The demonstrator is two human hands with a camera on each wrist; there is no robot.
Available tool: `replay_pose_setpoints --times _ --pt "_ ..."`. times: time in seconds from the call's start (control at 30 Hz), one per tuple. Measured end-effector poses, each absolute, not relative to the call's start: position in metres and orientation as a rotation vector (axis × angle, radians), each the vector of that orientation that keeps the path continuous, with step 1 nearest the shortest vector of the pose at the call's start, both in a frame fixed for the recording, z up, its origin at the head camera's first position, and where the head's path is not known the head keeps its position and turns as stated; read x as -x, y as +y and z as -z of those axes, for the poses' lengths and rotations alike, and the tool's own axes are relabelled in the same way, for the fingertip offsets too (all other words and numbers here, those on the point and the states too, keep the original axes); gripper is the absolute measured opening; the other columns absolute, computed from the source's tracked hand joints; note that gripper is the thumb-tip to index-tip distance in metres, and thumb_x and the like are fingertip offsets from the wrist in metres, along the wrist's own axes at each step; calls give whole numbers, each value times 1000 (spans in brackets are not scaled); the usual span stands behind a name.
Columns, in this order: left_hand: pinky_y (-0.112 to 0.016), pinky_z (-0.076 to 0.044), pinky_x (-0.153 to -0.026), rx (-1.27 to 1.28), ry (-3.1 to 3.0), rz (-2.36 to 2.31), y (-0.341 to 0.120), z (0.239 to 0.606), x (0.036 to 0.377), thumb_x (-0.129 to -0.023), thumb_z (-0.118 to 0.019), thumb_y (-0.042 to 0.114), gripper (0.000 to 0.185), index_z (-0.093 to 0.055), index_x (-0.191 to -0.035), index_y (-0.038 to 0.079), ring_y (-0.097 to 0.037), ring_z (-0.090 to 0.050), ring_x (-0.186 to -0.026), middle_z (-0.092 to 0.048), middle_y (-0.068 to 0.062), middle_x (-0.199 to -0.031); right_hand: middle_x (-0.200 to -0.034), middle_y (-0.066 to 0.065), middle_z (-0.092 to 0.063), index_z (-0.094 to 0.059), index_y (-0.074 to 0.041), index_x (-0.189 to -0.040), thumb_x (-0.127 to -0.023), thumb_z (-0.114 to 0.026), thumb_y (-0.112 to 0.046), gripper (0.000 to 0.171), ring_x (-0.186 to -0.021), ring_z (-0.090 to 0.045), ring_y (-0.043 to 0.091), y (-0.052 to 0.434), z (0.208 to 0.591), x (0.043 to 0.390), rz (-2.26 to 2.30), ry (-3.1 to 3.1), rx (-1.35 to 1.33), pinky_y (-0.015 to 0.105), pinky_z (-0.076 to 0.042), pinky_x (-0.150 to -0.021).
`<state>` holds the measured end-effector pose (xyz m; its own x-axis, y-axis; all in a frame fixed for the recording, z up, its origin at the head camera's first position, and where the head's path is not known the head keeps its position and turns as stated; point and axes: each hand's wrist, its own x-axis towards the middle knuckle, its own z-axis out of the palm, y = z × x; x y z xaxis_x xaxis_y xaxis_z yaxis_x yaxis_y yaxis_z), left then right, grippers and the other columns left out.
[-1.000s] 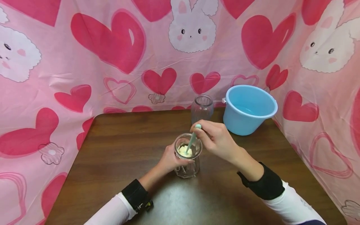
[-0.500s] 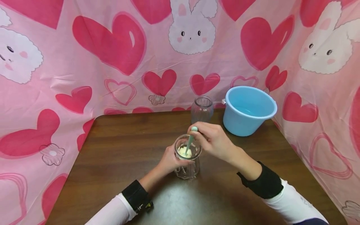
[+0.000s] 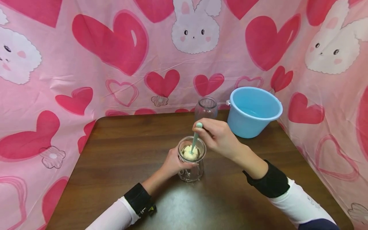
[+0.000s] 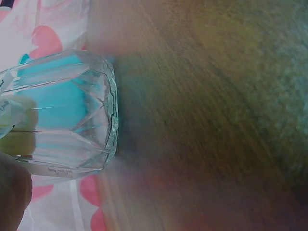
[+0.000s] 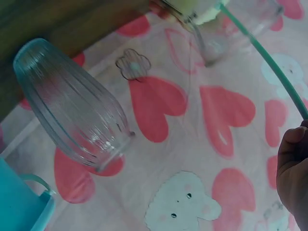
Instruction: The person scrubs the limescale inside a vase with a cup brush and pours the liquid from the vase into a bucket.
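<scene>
- So the key bit: the mint-green brush handle [image 3: 196,136] runs on a slant, top end up at the right hand [image 3: 216,136] and the lower end down inside the glass jar [image 3: 191,158]. Its long axis leans up and slightly toward the far side of the counter [image 3: 115,153], so the jar sits just below and to the left of that grip.
- Right hand's grip is closed around the top of the handle, fingers curled over it. In the right wrist view you only get the thin green handle [image 5: 264,57] and a bit of one finger at the edge.
- The pale yellow sponge head [image 3: 190,152] sits right in the mouth of the jar, filling most of the opening.
- Left hand [image 3: 172,163] wraps the jar's left side low down, grip closed on the glass, jar upright on the counter. Left wrist view shows the faceted jar base [image 4: 72,110] resting on the wood, plus a fingertip in the corner.
- Left hand is nearer the jar, right is nearer the handle, obviously.
- Behind: a second ribbed glass jar [image 3: 205,109], looks empty, just past the right hand's knuckles, close but apart.
- Blue bucket [image 3: 253,111] at the far right, beside that second jar, with a little water in it by the look of it.
</scene>
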<state>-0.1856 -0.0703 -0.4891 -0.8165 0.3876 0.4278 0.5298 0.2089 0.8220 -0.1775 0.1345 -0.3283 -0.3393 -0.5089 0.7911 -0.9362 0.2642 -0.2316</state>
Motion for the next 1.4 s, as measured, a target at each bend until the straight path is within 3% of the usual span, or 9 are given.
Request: replay_pose_setpoints --times 0.37,0.63,1.0,1.4 --pt "-38 -54 -97 856 -2394 1653 -71 489 186 -64 -98 20 85 -59 -137 4 -20 -69 -110 -74 -10 -122 -79 3 -61 -65 -1 -96 -108 -56 -34 36 -68 -53 11 141 296 172 -888 -1905 -1186 21 -46 -63" --pt "-38 -55 -94 882 -2369 1634 -71 488 187 -64 -98 20 80 -61 -133 5 -19 -70 -106 -75 -9 -119 -77 1 -56 -63 -3 -96 -109 -53 -36 37 -68 -51 9 139 304 178 -916 -1989 -1185 19 -44 -63" --pt "-39 -55 -95 895 -2358 1627 -72 489 187 -64 -97 20 82 -60 -134 3 -22 -70 -107 -74 -11 -121 -85 4 -63 -62 -1 -99 -110 -51 -35 37 -74 -58 13 141 286 173 -874 -2014 -1214 20 -49 -73" --pt "-34 -54 -92 871 -2393 1649 -73 488 186 -64 -97 21 78 -62 -132 7 -17 -69 -104 -74 -7 -120 -83 2 -63 -62 -3 -98 -111 -48 -36 38 -74 -58 10 143 298 172 -875 -2079 -1195 23 -52 -72"
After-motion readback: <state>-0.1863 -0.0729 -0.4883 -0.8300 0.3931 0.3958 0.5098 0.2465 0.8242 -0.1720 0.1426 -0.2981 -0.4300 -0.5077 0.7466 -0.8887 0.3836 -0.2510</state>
